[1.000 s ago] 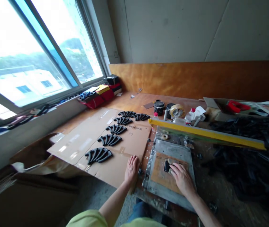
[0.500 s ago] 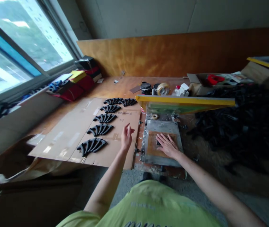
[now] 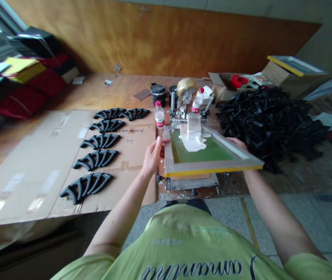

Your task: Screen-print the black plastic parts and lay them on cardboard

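A screen printing frame (image 3: 212,168) with a green mesh is tilted above the metal base plate (image 3: 190,186), its yellow-edged front bar toward me. White ink (image 3: 193,144) is pooled on the mesh below a pale squeegee block (image 3: 194,126) at the back. My left hand (image 3: 151,157) is closed on the frame's left side, thumb up, the other fingers partly hidden. On the right side, my right hand (image 3: 237,143) holds the frame's edge, with most of its fingers hidden. Curved black plastic pieces (image 3: 86,184) lie in rows on cardboard (image 3: 136,182) to the left.
A large heap of black parts (image 3: 271,116) lies to the right. Behind the frame stand a red-capped bottle (image 3: 159,115), a black tub (image 3: 158,94) and a tape roll (image 3: 186,88). An open carton (image 3: 218,91) is at the back right.
The frame has come down from its raised position. My right hand has left the base plate for the frame's right side, and my left hand now holds its left side. The view has shifted right.
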### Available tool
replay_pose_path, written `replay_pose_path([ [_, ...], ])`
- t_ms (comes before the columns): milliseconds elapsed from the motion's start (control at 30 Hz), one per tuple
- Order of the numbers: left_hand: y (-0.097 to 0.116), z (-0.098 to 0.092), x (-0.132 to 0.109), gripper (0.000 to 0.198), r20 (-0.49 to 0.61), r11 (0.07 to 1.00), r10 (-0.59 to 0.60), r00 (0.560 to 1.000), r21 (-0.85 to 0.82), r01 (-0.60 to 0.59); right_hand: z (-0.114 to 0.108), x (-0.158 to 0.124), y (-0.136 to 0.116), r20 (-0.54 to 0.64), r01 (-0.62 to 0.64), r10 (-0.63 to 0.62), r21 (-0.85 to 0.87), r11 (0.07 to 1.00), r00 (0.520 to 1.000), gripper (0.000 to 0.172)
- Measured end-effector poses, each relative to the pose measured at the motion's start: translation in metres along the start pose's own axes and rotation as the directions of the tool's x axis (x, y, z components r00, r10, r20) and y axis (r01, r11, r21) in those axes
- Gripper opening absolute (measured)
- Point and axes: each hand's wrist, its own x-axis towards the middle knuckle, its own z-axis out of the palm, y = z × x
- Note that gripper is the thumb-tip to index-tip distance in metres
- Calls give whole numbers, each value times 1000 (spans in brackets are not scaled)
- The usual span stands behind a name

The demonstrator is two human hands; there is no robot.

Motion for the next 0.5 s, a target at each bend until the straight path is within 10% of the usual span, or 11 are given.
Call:
replay_pose_path([
  [100,-47,-9,-24,59,37,986,-159,987,50,157,-3,20,-33,-106,27,-21,53,998,994,48],
  [233,-99,-8,-34,75,-64,964,-218,974,140,225,24,36,-106,-21,341,-342,-41,939,939,70],
  [500,-123,-5,-30,63,-160,940,-208,965,239,243,62,6,-142,411,458,-344,-223,860,844,15],
])
